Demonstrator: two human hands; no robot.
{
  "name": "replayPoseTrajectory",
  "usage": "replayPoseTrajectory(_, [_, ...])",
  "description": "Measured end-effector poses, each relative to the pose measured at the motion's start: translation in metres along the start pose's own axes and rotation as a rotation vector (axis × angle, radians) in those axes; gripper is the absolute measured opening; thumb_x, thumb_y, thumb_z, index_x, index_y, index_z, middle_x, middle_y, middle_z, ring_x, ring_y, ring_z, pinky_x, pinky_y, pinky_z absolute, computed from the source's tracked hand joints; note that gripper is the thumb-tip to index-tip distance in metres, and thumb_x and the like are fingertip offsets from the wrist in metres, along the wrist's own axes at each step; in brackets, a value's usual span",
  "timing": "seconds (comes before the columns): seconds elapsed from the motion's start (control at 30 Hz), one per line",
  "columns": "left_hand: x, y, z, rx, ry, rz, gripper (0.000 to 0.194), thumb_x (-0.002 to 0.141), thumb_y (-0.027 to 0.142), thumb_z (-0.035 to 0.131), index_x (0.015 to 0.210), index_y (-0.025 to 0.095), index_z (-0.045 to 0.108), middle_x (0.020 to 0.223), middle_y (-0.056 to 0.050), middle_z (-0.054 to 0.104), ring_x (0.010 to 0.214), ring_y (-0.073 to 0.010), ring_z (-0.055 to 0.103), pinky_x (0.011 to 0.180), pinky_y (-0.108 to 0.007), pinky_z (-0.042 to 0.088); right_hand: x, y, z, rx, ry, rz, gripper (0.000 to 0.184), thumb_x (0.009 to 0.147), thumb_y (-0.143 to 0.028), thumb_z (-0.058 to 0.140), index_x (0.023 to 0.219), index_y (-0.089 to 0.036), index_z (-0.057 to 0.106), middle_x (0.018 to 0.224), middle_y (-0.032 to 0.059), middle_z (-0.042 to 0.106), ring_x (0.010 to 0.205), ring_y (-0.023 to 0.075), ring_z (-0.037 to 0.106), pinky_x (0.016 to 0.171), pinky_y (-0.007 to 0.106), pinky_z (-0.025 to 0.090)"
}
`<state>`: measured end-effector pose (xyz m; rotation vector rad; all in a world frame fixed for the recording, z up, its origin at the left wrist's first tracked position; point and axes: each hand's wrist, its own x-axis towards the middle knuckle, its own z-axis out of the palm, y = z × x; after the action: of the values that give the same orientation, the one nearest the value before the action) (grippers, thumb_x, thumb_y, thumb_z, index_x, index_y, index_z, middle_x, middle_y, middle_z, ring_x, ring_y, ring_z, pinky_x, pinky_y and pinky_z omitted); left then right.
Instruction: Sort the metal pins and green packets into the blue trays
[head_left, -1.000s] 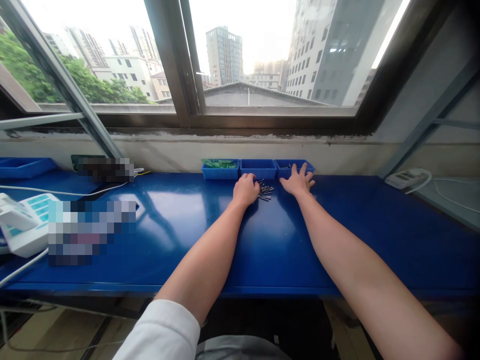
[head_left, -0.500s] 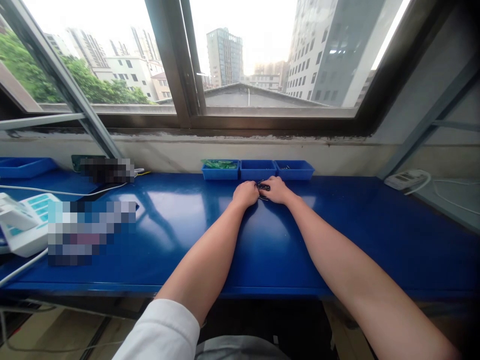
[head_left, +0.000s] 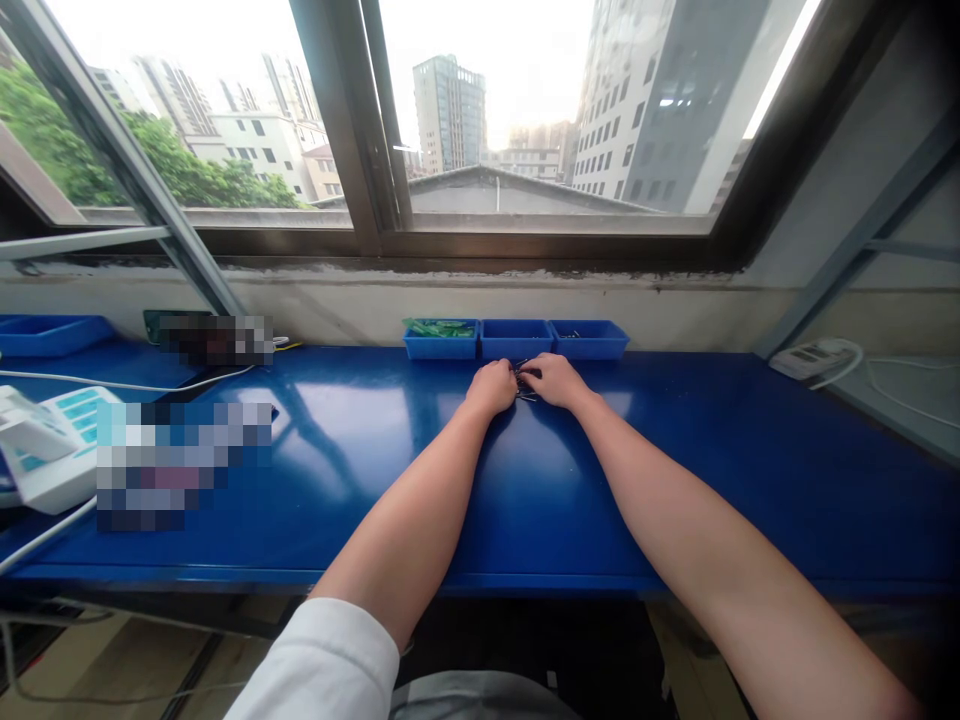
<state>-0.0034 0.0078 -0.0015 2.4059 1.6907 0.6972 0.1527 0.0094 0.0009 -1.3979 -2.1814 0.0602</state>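
My left hand [head_left: 493, 388] and my right hand [head_left: 556, 381] meet over the blue table, just in front of the small bins. Between them lie several thin, dark and shiny pieces [head_left: 526, 395], too small to name. The left fingers are curled inward at the pieces, with their tips hidden. On the right, thumb and fingers come together in a pinch at the same pieces; what they grip cannot be made out.
Along the wall stand a blue bin with green pieces [head_left: 441, 348], a middle blue bin [head_left: 516, 350] and a right blue bin [head_left: 590, 350] with small bits. A white device [head_left: 56, 450] sits left on the blue table [head_left: 525, 520]; a power strip [head_left: 814, 357] lies right.
The right fingers have drawn in, and less of the dark pieces shows between the hands. Both arms stay almost where they were.
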Motion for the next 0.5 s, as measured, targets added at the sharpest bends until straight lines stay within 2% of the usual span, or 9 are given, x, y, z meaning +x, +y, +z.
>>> replayPoseTrajectory(0.2, [-0.0004,0.0012,-0.0003,-0.036,0.033,-0.01,0.033,0.09,0.026,0.034,0.111,0.013,0.056,0.111,-0.015,0.062,0.104,-0.025,0.058,0.087,-0.034,0.044,-0.0003,-0.0028,-0.0027,0.034,0.107,0.011,0.024,0.085,-0.025,0.05,0.096,-0.023,0.072,0.097,0.0053,0.068,0.089,0.0187,0.062,0.084,0.028,0.045])
replayPoseTrajectory(0.5, [0.0,0.001,0.0002,-0.039,0.058,0.012,0.033,0.089,0.027,0.036,0.111,0.013,0.057,0.11,-0.014,0.061,0.102,-0.0254,0.058,0.088,-0.035,0.043,0.0003,-0.0009,0.0,0.119,0.156,-0.059,0.016,0.079,-0.017,0.056,0.084,-0.019,0.072,0.086,0.0043,0.069,0.08,0.0174,0.062,0.078,0.028,0.047])
